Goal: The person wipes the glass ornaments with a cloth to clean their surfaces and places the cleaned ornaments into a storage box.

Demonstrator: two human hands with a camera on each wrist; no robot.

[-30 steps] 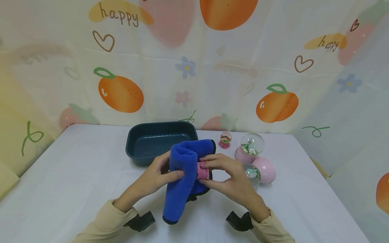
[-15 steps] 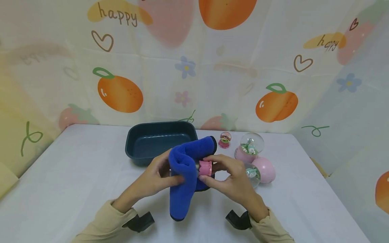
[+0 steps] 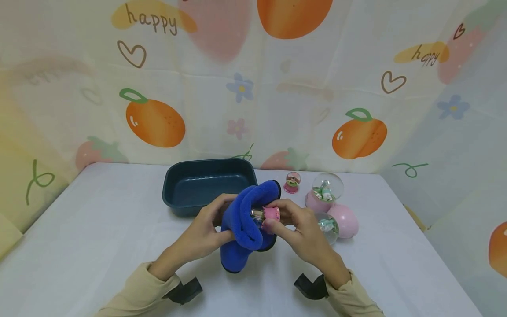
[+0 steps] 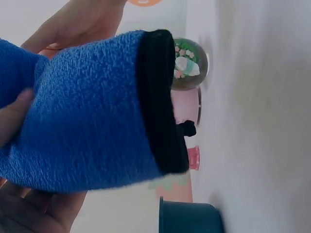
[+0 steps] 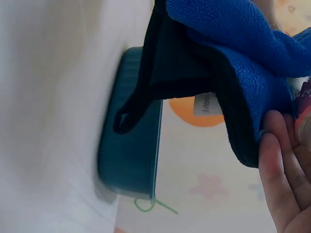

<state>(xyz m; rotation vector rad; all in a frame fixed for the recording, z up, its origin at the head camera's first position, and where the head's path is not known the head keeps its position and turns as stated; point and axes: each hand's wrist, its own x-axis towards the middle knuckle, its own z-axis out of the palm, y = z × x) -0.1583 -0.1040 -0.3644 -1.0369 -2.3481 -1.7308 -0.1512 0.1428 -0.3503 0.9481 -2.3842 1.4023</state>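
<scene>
My left hand (image 3: pixel 203 226) grips a blue cloth (image 3: pixel 237 220) with black edging, thumb on the near side and fingers behind it. The cloth is bunched around a small snow globe (image 3: pixel 272 214) with a pink base, and part of its clear dome shows in the fold. My right hand (image 3: pixel 306 231) pinches the pink base between thumb and fingers. Both things are held up over the white table. In the right wrist view the cloth (image 5: pixel 252 73) shows a black hanging loop (image 5: pixel 127 120) and a white label; the globe is mostly out of frame there.
Behind the left hand stands a dark teal rectangular basin (image 3: pixel 171 200). At the back right are another small pink-based globe (image 3: pixel 292 182) and a larger upright snow globe (image 3: pixel 326 187). A similar large globe (image 3: pixel 344 221) lies on its side, close beyond the right hand.
The cloth's hanging lower end has drawn up and looks shorter, and its fold has curled further round. More of the small snow globe's clear dome now shows beside its pink base.
</scene>
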